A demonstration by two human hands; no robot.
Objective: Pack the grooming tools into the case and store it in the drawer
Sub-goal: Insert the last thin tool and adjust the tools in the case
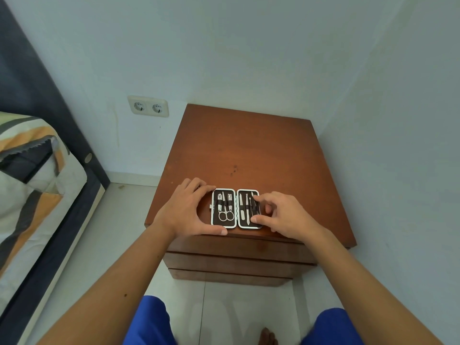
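Observation:
A small grooming case [235,209] lies open flat near the front edge of a brown wooden nightstand [249,150]. Its left half holds scissors [226,212] and clippers under an elastic strap; its right half holds thin metal tools [245,207]. My left hand [185,211] cups the case's left edge, thumb at the front corner. My right hand [281,215] rests on the right half, with index finger and thumb touching the rightmost tool. The nightstand's drawers [236,260] below are closed.
A bed with a striped cover [32,183] stands to the left, with a dark headboard behind it. A double wall socket [148,106] is on the wall. White walls close in behind and to the right of the nightstand. My knees in blue shorts [149,322] are below.

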